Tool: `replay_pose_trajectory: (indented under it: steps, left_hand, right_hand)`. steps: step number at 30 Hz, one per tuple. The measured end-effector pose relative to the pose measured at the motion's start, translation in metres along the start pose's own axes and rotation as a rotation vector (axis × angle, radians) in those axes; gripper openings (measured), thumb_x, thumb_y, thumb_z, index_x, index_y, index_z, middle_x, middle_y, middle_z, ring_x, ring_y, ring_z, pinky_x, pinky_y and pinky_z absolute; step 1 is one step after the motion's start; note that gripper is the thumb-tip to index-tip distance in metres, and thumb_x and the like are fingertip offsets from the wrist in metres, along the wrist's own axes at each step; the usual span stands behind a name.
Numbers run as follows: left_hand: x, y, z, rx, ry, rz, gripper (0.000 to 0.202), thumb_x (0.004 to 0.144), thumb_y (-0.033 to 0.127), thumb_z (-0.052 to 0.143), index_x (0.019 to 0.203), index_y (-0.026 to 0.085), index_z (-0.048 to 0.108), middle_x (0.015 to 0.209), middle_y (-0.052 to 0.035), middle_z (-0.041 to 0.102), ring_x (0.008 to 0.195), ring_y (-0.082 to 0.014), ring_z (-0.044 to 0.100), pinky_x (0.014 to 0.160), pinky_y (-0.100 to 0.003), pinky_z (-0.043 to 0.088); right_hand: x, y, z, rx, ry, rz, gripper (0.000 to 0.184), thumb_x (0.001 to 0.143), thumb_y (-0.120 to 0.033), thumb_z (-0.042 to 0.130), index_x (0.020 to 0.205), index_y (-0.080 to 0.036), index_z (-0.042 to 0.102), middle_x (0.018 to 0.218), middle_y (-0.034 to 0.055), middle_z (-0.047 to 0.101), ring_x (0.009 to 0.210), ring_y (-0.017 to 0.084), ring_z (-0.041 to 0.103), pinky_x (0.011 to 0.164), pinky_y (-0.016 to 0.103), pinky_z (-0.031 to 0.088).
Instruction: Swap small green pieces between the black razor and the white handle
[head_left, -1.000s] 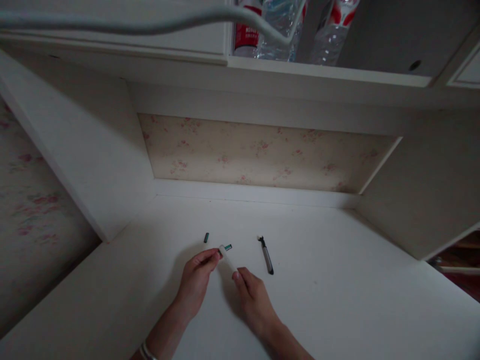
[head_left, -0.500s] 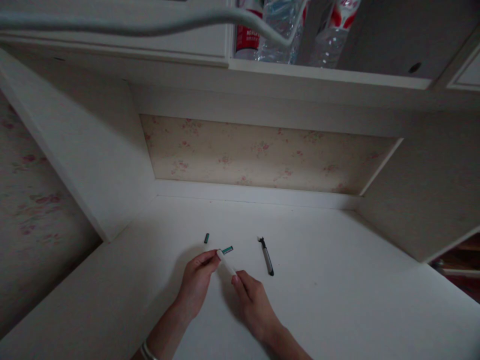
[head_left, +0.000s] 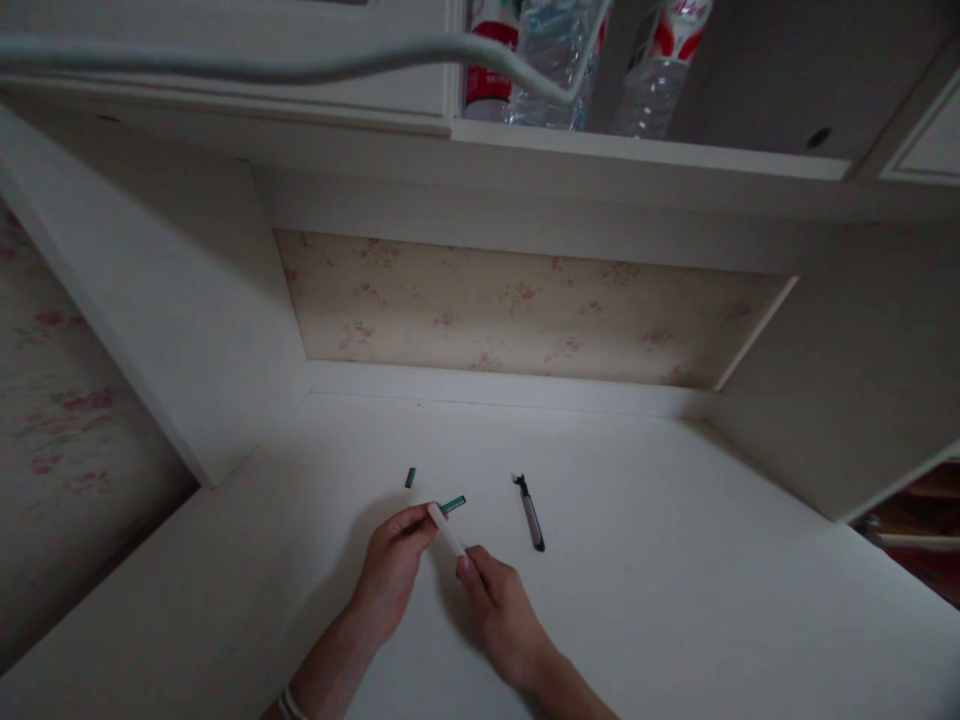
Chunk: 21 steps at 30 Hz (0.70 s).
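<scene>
Both my hands meet over a white desk [head_left: 675,600]. My left hand [head_left: 394,560] pinches the upper end of a small white tube-shaped piece [head_left: 445,529]; my right hand [head_left: 499,610] pinches its lower end. Just beyond the tube lies a short green piece [head_left: 453,504]. A second, smaller green piece [head_left: 410,477] lies a little farther back on the left. A black pen-like tool [head_left: 531,512] lies to the right of my hands, pointing away from me.
The desk sits in a white alcove with side panels [head_left: 172,330] and a floral back wall [head_left: 525,310]. Above, a shelf [head_left: 645,150] carries plastic bottles [head_left: 555,60]. A grey cable [head_left: 300,65] runs across the top of the view.
The white tube has shifted slightly toward me and off the green piece, which now lies clear behind it. My right hand has crept left along the tube.
</scene>
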<state>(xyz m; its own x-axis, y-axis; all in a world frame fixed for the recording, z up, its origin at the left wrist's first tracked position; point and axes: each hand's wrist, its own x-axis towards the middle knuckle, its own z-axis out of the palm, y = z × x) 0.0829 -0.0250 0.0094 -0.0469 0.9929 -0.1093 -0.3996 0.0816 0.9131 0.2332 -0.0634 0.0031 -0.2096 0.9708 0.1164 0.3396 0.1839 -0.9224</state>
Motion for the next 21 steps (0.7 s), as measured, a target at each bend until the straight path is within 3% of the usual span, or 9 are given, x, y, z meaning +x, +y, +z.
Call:
replay_pose_trajectory:
  steps: [4,9,13,17,21]
  left_hand:
    - [0.0003,0.0003,0.0001,-0.035,0.030,-0.013,0.027,0.061,0.031,0.078,0.083,0.015,0.074,0.084,-0.0065,0.073,0.088,-0.0200,0.062,0.086,-0.031,0.042]
    - [0.0019,-0.0013,-0.0013,0.003,0.010,0.006,0.027,0.063,0.031,0.078,0.083,0.014,0.074,0.083,-0.0073,0.073,0.084,-0.0196,0.062,0.083,-0.032,0.043]
    - [0.0019,-0.0013,-0.0012,-0.050,0.055,-0.002,0.029,0.059,0.031,0.080,0.082,0.015,0.075,0.083,-0.0070,0.073,0.086,-0.0202,0.063,0.087,-0.033,0.042]
    - [0.0013,-0.0010,-0.0004,-0.041,0.029,-0.014,0.031,0.058,0.030,0.081,0.085,0.014,0.075,0.083,-0.0078,0.073,0.084,-0.0201,0.063,0.084,-0.032,0.043]
    - [0.0024,-0.0017,-0.0008,-0.067,0.064,-0.012,0.030,0.057,0.031,0.081,0.081,0.014,0.075,0.082,-0.0070,0.073,0.085,-0.0204,0.063,0.085,-0.033,0.043]
  right_hand:
    - [0.0004,-0.0006,-0.0003,0.017,0.096,0.037,0.039,0.094,-0.049,0.033,0.072,-0.020,0.046,0.064,-0.0034,0.044,0.061,0.012,0.041,0.057,0.023,0.031]
    - [0.0008,0.0009,0.0021,0.043,0.004,0.025,0.039,0.094,-0.049,0.033,0.075,-0.019,0.049,0.064,-0.0032,0.045,0.061,0.012,0.042,0.058,0.023,0.031]
    - [0.0006,0.0019,0.0024,0.041,0.112,0.058,0.039,0.094,-0.050,0.033,0.072,-0.020,0.046,0.063,-0.0037,0.042,0.061,0.012,0.040,0.057,0.023,0.031]
    - [0.0002,0.0007,0.0017,0.015,0.017,0.023,0.038,0.095,-0.047,0.034,0.075,-0.019,0.050,0.065,-0.0026,0.048,0.062,0.013,0.044,0.058,0.023,0.032]
    - [0.0002,-0.0012,0.0008,0.013,0.110,0.067,0.040,0.094,-0.048,0.032,0.072,-0.019,0.047,0.063,-0.0030,0.045,0.060,0.012,0.041,0.057,0.023,0.031]
